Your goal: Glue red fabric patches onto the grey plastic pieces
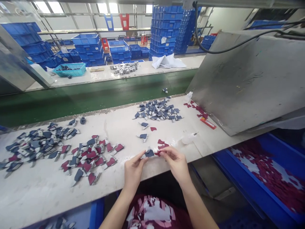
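Bright daylight floods in through the blown-out pale windows [56, 7] far ahead of the right hand [175, 162], which casts only a soft shadow. The white bench [30, 197] shows faint glare, and wide-angle distortion bends the frame's edges.

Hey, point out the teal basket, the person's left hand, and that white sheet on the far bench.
Teal basket [69, 70]: head view, on its front wall.
Left hand [133, 171]: head view, on the back of the hand.
White sheet [168, 61]: head view, on its middle folds.
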`<state>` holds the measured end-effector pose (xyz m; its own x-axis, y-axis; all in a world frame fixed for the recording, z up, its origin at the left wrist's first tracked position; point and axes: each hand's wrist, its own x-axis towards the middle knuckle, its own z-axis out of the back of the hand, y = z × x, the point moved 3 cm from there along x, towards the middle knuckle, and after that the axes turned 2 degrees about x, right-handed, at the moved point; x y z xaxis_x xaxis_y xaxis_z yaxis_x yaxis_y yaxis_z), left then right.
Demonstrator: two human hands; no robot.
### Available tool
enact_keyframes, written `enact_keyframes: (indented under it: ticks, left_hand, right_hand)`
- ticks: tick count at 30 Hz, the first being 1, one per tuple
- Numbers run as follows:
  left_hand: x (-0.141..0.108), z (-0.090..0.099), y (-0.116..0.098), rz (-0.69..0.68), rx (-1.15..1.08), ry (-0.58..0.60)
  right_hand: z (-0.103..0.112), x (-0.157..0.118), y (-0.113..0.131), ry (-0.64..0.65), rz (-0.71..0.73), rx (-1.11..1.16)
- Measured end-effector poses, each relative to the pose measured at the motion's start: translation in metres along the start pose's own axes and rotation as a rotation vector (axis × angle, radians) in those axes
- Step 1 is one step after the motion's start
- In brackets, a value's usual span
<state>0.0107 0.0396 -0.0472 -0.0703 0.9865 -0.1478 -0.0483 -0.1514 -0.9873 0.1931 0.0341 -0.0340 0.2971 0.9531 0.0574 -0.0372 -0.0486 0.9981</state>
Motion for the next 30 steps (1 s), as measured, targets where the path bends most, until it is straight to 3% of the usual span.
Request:
enact_keyframes:
  ticks: [5,10,14,20,23,25,30]
  left_hand:
    - [-0.004,-0.002,-0.008,-0.034,-0.019,0.024]
    - [-0.008,-0.001,-0.013,-0.037,-0.079,0.005]
    - [-0.01,-0.003,-0.021,-0.013,-0.135,-0.016]
    - [-0.012,-0.003,-0.033,0.058,-0.233,-0.056]
    - [-0.013,-0.001,-0.037,0.09,-0.247,-0.042]
    - [-0.015,0.0,-0.04,0.094,-0.264,-0.016]
    - [-0.021,0.004,-0.043,0.046,-0.296,0.063]
  right_hand:
    - [-0.026,-0.01,-0.004,0.0,-0.176,0.13]
    - [-0.03,-0.013,0.002,-0.1,-0.189,0.127]
    - [-0.031,-0.018,0.009,-0.155,-0.139,0.061]
    - [-0.036,-0.024,0.017,-0.154,0.097,0.039]
    - [-0.033,-0.022,0.019,-0.139,0.113,0.03]
    - [-0.029,-0.018,0.019,-0.057,0.044,0.048]
    - [-0.024,-0.011,0.025,0.301,-0.078,0.2]
